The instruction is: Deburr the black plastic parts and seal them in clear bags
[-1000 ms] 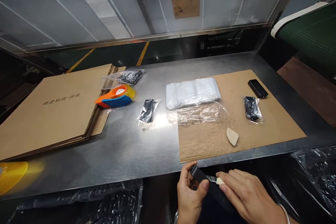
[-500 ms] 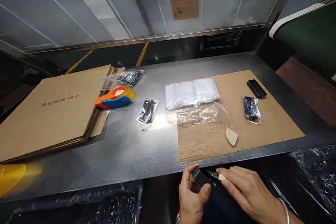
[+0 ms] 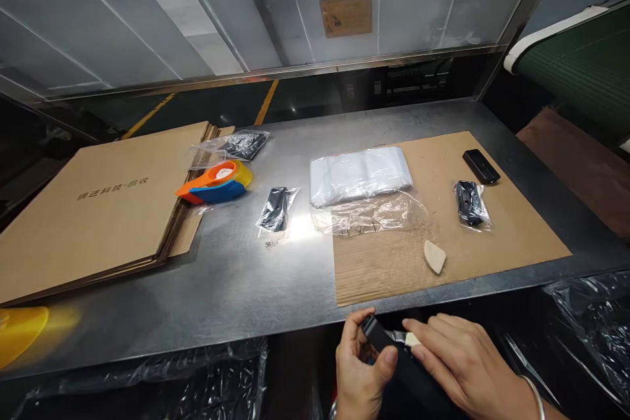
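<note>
Just below the near table edge, my left hand (image 3: 359,371) grips a black plastic part (image 3: 378,333) between thumb and fingers, its end tilted up. My right hand (image 3: 460,357) is closed round a small knife (image 3: 411,340) with a whitish handle. The blade meets the side of the black part, and its tip is hard to make out. On the cardboard sheet (image 3: 512,236) beyond my hands lies a beige wedge-shaped piece (image 3: 434,257). A bare black part (image 3: 481,166) and a bagged black part (image 3: 470,202) lie farther right.
A stack of clear plastic bags (image 3: 361,176) lies mid-table, with another bagged black part (image 3: 277,209) left of it. Farther left are an orange and blue tape dispenser (image 3: 216,184) and stacked flat cartons (image 3: 98,203). Black plastic sheeting (image 3: 147,380) hangs below the edge.
The knife blade has moved slightly left, from beside the black part onto its side. My right fingers have shifted with it. My left hand holds nearly still.
</note>
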Motion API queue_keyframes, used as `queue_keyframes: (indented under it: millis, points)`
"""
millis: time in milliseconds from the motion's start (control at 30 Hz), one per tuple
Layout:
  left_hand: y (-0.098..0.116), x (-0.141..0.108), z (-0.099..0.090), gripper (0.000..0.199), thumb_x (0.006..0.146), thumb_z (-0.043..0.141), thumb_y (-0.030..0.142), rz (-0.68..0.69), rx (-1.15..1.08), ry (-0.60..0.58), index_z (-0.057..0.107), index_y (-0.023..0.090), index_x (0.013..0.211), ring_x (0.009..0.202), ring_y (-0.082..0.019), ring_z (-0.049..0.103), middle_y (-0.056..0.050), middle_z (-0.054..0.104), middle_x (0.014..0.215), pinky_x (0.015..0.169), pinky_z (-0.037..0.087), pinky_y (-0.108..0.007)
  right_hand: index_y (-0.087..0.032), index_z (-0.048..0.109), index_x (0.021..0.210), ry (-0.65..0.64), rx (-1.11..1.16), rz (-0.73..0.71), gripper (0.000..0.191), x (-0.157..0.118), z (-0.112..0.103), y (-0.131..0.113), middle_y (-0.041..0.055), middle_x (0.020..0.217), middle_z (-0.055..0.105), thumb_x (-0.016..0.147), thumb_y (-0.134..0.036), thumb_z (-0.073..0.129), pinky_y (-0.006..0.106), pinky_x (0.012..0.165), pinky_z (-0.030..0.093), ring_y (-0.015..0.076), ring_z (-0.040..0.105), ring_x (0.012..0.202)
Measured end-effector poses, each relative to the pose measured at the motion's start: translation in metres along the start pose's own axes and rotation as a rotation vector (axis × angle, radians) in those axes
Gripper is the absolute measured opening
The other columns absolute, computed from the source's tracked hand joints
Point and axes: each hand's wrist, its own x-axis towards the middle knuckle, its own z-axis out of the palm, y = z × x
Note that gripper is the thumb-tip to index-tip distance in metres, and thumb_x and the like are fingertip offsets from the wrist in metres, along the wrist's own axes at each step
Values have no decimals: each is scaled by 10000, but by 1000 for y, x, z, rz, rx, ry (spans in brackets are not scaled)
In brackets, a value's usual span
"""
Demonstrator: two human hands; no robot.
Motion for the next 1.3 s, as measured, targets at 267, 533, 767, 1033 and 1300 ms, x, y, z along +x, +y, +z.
queue_keyframes:
  millis: [267,533,767,1033,1300]
  points:
    - [1,-1,0,586,495,727,521,36,-2,-9,540,161,919,510,-97,385,32,486,575,494,307,-233,-199,582,1089,-68,-7,156,302,-1,28,21,17,716,631,933,-302,345,240,580,438,149,607,658]
    - [0,3,2,569,523,731,492,-35,-25,-26,536,164,945,486,-88,390,51,472,557,481,317,-224,-227,584,1046,-50,135,248,298,7,28,35,36,918,671,943,-311,317,250,691,478,160,634,821]
    - [31,25,-8,593,634,703,355,311,178,100,449,214,1152,821,-207,578,-59,607,929,748,436,-307,-198,514,1098,78,-303,463,292,24,26,112,64,947,636,937,-314,300,275,628,455,199,614,830]
    - [29,70,13,499,743,483,69,1054,1219,-284,548,338,1158,1033,-278,431,-90,525,1190,846,337,-407,-146,595,899,137,-471,438,215,54,25,158,104,797,554,880,-188,385,307,624,376,220,517,760]
    - [-35,105,28,365,819,467,383,1255,1433,-513,503,373,1182,1055,-270,480,-89,582,1179,869,321,-402,-210,589,840,26,-311,72,183,105,42,108,16,790,572,896,-182,418,223,667,414,134,529,757]
